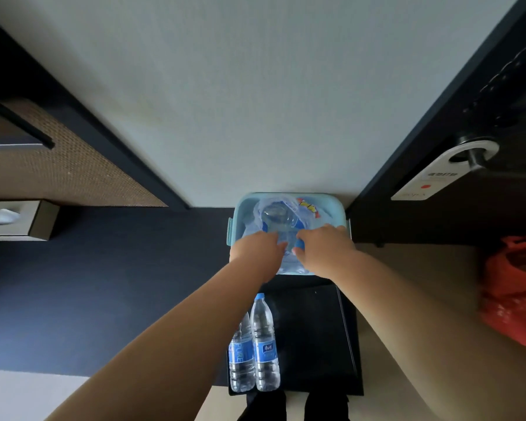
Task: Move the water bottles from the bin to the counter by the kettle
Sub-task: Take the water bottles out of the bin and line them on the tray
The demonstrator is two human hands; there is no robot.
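Flooring (104,284) of dark blue is seen left of a pale blue bin (240,205), which is set against a white wall (255,86); a red plastic bag (516,290) is seen at the right below a dark door (438,214), and a tissue box (19,220) at the far left. Inside the bin, a clear water bottle (281,229) with a blue cap is gripped by the left hand (257,253) and the right hand (324,250), fingers curled, amid a thin plastic bag (257,214). Two more bottles (263,344) are seen touching, side by side, on a black tray (316,329). "PURE" is read on the left bottle's blue label; the other label's characters cannot be made out. A white door hanger (431,177) with a red dot is hung on the handle (475,158); its writing is too small to be read.
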